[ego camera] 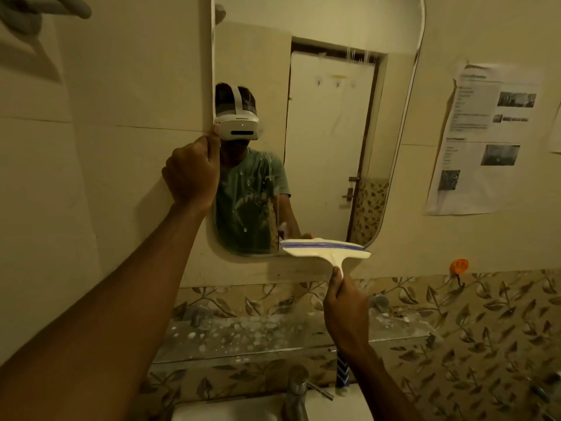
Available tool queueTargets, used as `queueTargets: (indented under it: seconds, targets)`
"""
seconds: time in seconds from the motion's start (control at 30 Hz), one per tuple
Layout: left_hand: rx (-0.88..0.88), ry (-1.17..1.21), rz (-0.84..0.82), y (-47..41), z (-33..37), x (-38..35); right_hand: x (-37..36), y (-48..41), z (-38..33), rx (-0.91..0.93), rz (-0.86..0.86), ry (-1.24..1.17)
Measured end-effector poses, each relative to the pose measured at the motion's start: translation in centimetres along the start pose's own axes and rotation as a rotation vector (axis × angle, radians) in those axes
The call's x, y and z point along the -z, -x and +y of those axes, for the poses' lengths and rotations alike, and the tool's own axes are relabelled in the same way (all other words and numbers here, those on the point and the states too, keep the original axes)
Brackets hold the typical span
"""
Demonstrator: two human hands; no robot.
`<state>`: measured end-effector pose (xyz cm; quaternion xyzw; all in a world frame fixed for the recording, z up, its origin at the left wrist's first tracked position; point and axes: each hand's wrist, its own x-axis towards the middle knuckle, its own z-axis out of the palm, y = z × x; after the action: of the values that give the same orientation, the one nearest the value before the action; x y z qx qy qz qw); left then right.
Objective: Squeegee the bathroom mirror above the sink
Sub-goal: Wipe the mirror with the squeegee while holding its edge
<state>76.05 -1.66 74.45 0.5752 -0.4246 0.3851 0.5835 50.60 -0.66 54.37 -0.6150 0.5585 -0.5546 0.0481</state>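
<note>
The tall rounded mirror [328, 123] hangs on the cream tiled wall, with water streaks and drops on its left half. My left hand [192, 174] grips the mirror's left edge at mid height, fingers curled round the rim. My right hand [346, 311] holds the handle of a cream squeegee [326, 250] with a purple-edged blade. The blade lies level across the mirror's bottom right edge. The handle's lower end shows below my wrist, blue patterned.
A glass shelf [243, 338] spotted with white drops runs below the mirror. Under it are a chrome tap [296, 393] and the white sink [230, 410]. Printed papers [482, 138] hang on the wall at right, an orange hook [459, 266] below them.
</note>
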Motion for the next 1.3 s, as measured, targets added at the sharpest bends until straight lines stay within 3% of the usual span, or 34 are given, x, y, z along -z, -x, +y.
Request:
queueTargets:
  seconds: [0.57,0.77,0.93,1.07,1.3]
  targets:
    - [0.087,0.006,-0.268,-1.4,-0.2,1.9,2.6,-0.9,-1.3,-0.076,-0.234,0.042]
    - [0.12,0.201,-0.564,-4.3,-1.1,3.0,4.2,-3.6,-6.3,0.001,-0.067,-0.072]
    - [0.226,0.473,-0.411,-8.6,0.4,3.4,6.6,-11.6,-14.9,0.138,0.029,-0.246]
    - [0.16,0.454,-0.294,-13.2,3.1,3.4,8.8,-17.4,-21.8,0.277,0.134,-0.256]
    - [0.289,0.451,-0.334,-15.4,5.0,2.6,9.8,-24.5,-30.2,0.31,0.216,-0.198]
